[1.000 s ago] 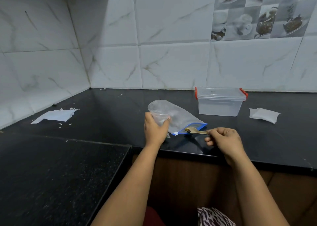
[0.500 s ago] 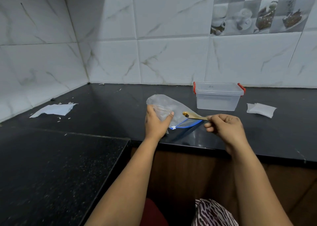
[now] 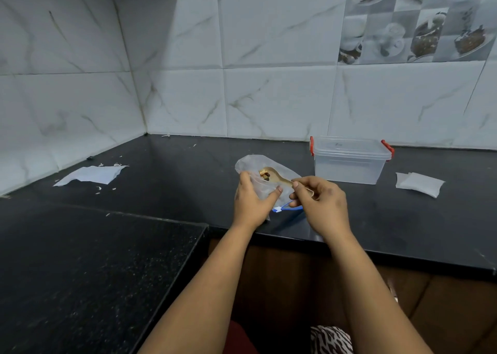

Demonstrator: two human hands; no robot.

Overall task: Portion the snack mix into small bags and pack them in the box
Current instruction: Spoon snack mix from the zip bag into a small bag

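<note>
1 box [image 3: 349, 162]; 1 spoon [image 3: 271, 175]; 2 hands [image 3: 251, 203].

Black counter [image 3: 188, 181]: lidded clear box [image 3: 349, 162], white packets [image 3: 419, 183], torn paper [image 3: 91, 174], scraps.

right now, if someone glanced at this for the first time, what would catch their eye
Mid-counter, the right hand holds a gold metal spoon carrying dark snack bits at the mouth of a small clear plastic bag gripped by the left hand. Behind them to the right, near the wall, stands a lidded clear plastic box with red latches on the black stone counter.
</note>
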